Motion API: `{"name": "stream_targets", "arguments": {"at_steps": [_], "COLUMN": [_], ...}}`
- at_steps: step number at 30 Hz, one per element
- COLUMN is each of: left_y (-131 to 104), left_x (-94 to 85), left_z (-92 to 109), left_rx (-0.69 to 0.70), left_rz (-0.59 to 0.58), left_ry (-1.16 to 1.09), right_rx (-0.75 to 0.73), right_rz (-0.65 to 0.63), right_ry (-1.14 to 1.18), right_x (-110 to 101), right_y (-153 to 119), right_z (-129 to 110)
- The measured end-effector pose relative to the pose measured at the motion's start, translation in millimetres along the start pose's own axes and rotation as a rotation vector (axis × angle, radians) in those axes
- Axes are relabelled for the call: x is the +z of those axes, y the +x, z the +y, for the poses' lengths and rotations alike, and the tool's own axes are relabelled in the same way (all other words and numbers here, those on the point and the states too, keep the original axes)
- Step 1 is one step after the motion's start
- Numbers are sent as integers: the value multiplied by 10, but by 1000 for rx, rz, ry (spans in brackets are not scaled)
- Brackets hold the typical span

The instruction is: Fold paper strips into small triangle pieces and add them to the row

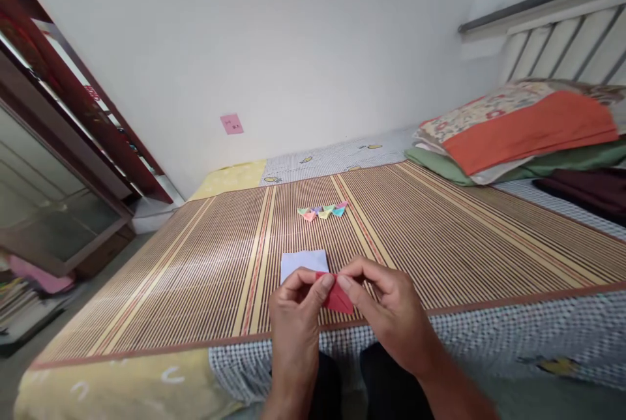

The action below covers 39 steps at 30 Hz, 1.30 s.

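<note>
Between my two hands is a small piece of folded red paper [341, 300], held over the near edge of the mat. My left hand [298, 306] pinches its upper left part between thumb and fingers. On the other side, my right hand [386, 302] grips the upper right part with thumb and forefinger. Just behind my left hand lies a pale lavender square of paper [304, 262], partly hidden by the fingers. Farther back on the mat, several small folded paper pieces [323, 211] in green, pink, purple, yellow and blue sit in a cluster.
A striped bamboo mat [205, 263] covers the bed. Folded bedding with an orange band [533, 133] is piled at the right, beside dark cloth [587, 192]. A white wall [293, 48] stands behind, and a glass-fronted cabinet [44, 179] is at the left.
</note>
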<state>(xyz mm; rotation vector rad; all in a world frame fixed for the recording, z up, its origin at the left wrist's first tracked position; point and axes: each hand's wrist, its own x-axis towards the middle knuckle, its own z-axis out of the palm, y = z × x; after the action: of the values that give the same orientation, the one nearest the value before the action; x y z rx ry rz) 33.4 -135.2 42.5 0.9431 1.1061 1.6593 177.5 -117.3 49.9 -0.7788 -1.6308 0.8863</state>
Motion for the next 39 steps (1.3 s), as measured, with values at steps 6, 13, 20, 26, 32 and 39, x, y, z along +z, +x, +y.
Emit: {"name": "stream_targets", "arguments": {"at_steps": [6, 13, 20, 26, 32, 39], "left_y": [-205, -348, -406, -464, -504, -567], "left_x": [43, 55, -49, -75, -53, -42], "left_z": [180, 271, 310, 335, 336, 337], "left_rx": [31, 142, -68, -103, -62, -22], "left_rz": [-123, -150, -296, -320, -297, -235], "left_ry": [246, 449, 263, 227, 260, 251], "right_rx": [-45, 10, 125, 132, 140, 65], "right_rz": [-10, -49, -75, -97, -128, -64], "right_ry": [-76, -89, 117, 198, 184, 25], "right_x": [-88, -78, -81, -36, -30, -22], "right_y": [-109, -167, -190, -213, -254, -273], "right_z": [-232, -423, -367, -338, -408, -421]}}
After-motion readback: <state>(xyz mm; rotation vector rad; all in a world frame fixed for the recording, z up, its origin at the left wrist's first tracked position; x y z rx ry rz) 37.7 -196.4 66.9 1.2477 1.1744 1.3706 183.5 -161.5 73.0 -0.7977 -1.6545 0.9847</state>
